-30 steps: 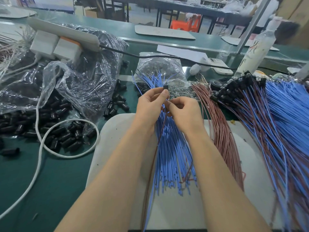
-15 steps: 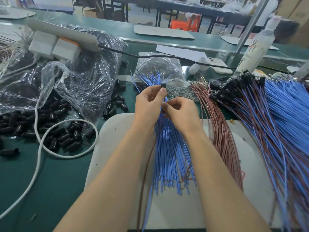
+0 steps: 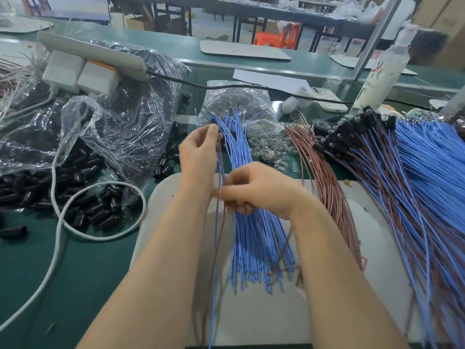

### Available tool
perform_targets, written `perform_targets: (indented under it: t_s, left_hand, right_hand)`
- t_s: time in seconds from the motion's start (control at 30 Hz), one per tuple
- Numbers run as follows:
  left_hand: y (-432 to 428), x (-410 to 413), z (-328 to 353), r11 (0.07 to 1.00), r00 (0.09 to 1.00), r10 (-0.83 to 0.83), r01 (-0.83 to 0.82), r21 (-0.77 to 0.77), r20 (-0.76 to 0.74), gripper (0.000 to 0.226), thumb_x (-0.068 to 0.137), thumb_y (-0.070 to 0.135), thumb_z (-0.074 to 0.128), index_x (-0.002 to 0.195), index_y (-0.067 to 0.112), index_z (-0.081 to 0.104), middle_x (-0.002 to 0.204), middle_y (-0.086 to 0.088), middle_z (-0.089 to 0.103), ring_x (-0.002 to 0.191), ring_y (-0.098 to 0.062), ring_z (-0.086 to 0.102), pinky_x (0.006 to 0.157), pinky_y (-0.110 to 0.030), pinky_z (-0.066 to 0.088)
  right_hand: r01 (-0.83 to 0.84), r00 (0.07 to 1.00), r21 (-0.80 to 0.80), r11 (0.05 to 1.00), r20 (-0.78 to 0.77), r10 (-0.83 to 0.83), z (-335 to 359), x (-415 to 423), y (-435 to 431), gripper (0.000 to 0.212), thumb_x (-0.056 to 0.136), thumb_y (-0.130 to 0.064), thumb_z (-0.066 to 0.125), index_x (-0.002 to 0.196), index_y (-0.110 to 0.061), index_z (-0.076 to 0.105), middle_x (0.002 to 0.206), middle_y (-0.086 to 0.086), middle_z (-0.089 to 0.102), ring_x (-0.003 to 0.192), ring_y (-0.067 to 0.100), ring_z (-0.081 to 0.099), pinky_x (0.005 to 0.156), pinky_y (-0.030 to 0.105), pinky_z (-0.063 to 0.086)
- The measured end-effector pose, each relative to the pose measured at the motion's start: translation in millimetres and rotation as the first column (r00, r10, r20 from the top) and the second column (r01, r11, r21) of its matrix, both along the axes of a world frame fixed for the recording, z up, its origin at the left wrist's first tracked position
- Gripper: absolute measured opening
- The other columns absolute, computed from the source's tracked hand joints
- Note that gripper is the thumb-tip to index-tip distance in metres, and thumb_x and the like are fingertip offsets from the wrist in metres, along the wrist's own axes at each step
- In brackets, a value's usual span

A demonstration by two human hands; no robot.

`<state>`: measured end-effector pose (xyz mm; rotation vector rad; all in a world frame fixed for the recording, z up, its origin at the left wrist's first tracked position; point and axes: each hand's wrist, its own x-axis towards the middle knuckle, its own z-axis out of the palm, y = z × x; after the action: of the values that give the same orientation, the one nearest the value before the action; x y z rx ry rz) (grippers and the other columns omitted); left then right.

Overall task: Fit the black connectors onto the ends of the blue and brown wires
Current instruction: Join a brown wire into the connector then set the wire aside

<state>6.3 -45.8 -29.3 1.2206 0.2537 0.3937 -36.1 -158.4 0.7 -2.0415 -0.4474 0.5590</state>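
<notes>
Green workbench [image 3: 88, 273] underneath, the left hand [image 3: 198, 152] pinches a black connector [image 3: 214, 121] at twelve o'clock while the right hand [image 3: 256, 190], at six o'clock from it, grips the blue-and-brown wire pair [image 3: 220, 170] in curled fingers, seating apparently underway, next likely needing a firm push home.

The 2 grips have parted. 1 second ago the bare right grip [image 3: 259, 190] met the bare left grip [image 3: 198, 152] fingertip to fingertip at the far end of the loose bundle of blue wires [image 3: 251, 235]. Now the right grip has dropped back toward the person, beside the left wrist, its blurred fingers curled on the thin blue and brown wire pair [image 3: 214, 273]. The left grip, pinching the small black connector [image 3: 214, 121], has shifted slightly left.
</notes>
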Motion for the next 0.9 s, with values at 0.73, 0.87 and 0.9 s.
perform_targets:
  t_s: [0.73,0.87,0.9]
  left_hand:
    - [-12,-6,-6,0.896,0.981,-0.175,0.122,0.428,0.087,0.019,0.092,0.004,0.056,0.096,0.023,0.058,0.089,0.006,0.064,0.086,-0.01,0.063,0.083,-0.019,0.049]
    - [-14,-10,-5,0.872,0.963,-0.234,0.147,0.467,0.133,0.018,0.089,-0.002,0.055,0.099,0.011,0.06,0.092,0.005,0.065,0.084,0.0,0.061,0.082,-0.012,0.047]
    - [-15,-11,-5,0.871,0.96,-0.244,0.155,0.466,0.137,0.019,0.088,-0.005,0.054,0.099,0.009,0.061,0.092,0.004,0.065,0.085,-0.001,0.061,0.082,-0.012,0.047]
  right_hand:
    - [0.691,0.62,-0.035,0.722,0.542,-0.568,-25,32,-41,0.021,0.089,-0.012,0.057,0.101,-0.024,0.069,0.102,0.002,0.064,0.084,0.013,0.058,0.074,0.025,0.047]
    - [0.66,0.674,-0.202,0.724,0.583,-0.453,-34,35,-25,0.021,0.092,-0.024,0.059,0.111,-0.029,0.067,0.109,0.0,0.04,0.109,0.022,0.046,0.096,0.034,0.043]
    - [0.666,0.676,-0.22,0.712,0.582,-0.452,-37,36,-23,0.023,0.093,-0.026,0.059,0.114,-0.029,0.066,0.109,0.001,0.038,0.11,0.023,0.044,0.098,0.035,0.041]
